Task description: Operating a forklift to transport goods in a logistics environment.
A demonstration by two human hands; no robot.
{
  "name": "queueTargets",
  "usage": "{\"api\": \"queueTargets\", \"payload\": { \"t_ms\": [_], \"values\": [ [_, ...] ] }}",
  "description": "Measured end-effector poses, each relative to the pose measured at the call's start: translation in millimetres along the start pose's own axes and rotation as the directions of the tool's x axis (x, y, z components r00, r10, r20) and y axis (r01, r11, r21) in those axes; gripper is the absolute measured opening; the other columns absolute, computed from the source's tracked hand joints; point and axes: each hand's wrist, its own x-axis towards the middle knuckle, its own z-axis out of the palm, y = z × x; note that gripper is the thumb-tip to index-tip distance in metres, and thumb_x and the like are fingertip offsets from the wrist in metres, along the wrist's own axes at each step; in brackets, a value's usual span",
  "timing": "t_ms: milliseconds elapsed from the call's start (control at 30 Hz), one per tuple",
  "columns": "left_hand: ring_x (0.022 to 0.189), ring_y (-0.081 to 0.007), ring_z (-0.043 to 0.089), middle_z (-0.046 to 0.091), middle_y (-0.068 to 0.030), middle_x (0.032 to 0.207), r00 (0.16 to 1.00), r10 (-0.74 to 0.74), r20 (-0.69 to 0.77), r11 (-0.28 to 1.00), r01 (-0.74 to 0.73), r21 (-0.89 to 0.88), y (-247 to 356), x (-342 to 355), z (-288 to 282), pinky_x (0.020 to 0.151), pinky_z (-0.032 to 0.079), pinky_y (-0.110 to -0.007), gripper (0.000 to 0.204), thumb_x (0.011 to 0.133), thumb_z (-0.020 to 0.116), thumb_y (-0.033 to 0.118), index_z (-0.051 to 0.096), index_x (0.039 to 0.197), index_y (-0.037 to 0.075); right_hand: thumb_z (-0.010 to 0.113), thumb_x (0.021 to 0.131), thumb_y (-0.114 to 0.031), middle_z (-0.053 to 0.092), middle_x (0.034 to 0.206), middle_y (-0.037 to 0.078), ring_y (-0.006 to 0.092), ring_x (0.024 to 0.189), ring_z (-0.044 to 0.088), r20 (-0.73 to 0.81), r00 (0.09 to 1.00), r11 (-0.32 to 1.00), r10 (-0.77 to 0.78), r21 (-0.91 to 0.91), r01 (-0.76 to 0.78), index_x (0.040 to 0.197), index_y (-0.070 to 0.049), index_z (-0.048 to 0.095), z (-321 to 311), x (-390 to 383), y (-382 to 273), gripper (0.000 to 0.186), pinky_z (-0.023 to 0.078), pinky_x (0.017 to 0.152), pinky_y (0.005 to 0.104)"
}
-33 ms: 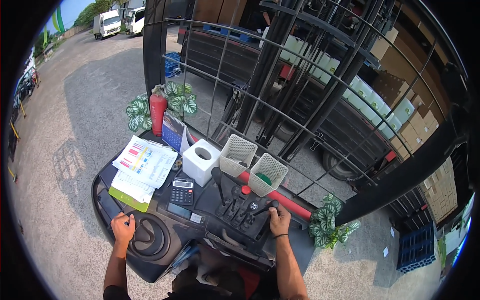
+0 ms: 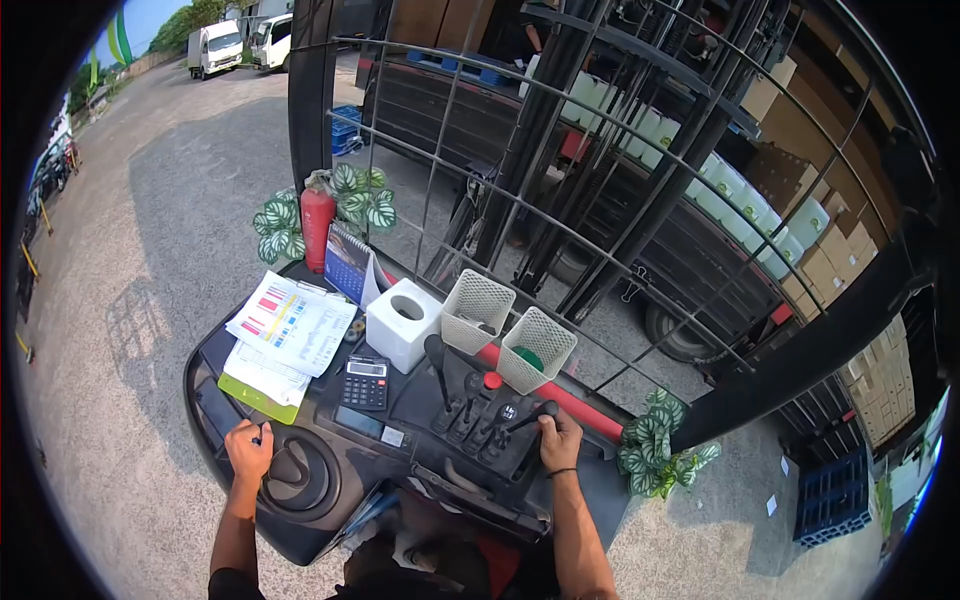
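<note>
My left hand point(image 2: 248, 448) is curled round the knob of a round black steering wheel point(image 2: 317, 470) at the lower left of a forklift dashboard. My right hand point(image 2: 560, 445) grips a black control lever point(image 2: 546, 408), rightmost in a bank of levers point(image 2: 462, 420) topped by a red button point(image 2: 491, 380). Between my hands lie a calculator point(image 2: 365, 391) and a small display point(image 2: 358, 426). Farther forward are loose papers point(image 2: 285, 325) on a green clipboard point(image 2: 240, 393), a desk calendar point(image 2: 345, 262), a white tissue box point(image 2: 390, 340) and two mesh baskets point(image 2: 470, 310).
A fire extinguisher point(image 2: 316, 230) and leafy plants point(image 2: 660, 450) edge the dashboard. Beyond the mast and grille point(image 2: 650, 230) stands a truck bed point(image 2: 420, 110) with jerrycans point(image 2: 745, 215), cartons point(image 2: 830, 260) and part of a person point(image 2: 532, 35). Blue pallets point(image 2: 830, 495) sit right; vans point(image 2: 213, 48) park behind.
</note>
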Motion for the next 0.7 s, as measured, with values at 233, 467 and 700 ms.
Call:
{"api": "queueTargets", "payload": {
  "t_ms": [233,467,700],
  "values": [
    [0.061,-0.0422,0.060,0.060,-0.0176,0.065,0.989,0.004,0.148,0.997,0.007,-0.078,69.9,11.3,76.8,0.058,0.045,-0.050,0.038,0.081,0.078,0.021,0.059,0.057,-0.001,0.077,0.093,-0.036,0.059,0.066,0.005,0.0087,0.065,0.053,-0.032,0.999,0.999,-0.044,0.027,0.045,0.088,0.003,0.065,-2.4,-1.9,20.4,0.041,0.046,0.061,0.0306],
    [0.061,-0.0390,0.062,0.061,-0.0148,0.067,0.978,0.063,0.197,0.989,-0.034,-0.146,96.6,-4.5,77.9,0.057,0.046,-0.048,0.033,0.081,0.079,0.021,0.062,0.060,0.001,0.081,0.087,-0.036,0.065,0.069,0.006,0.0110,0.066,0.058,-0.014,1.000,1.000,0.001,-0.007,-0.001,0.093,0.003,0.068,-9.6,8.5,10.6,0.041,0.048,0.063,0.0300],
    [0.064,-0.0398,0.065,0.065,-0.0160,0.069,0.968,0.043,0.245,0.998,-0.028,-0.064,101.8,4.5,70.7,0.060,0.049,-0.049,0.031,0.082,0.078,0.021,0.067,0.062,0.001,0.081,0.058,-0.079,0.074,0.107,0.010,0.0305,0.103,0.068,0.104,0.972,0.940,-0.208,-0.252,0.229,0.125,-0.008,0.069,-36.0,6.7,19.4,0.098,0.047,0.095,0.0454]
  ]
}}
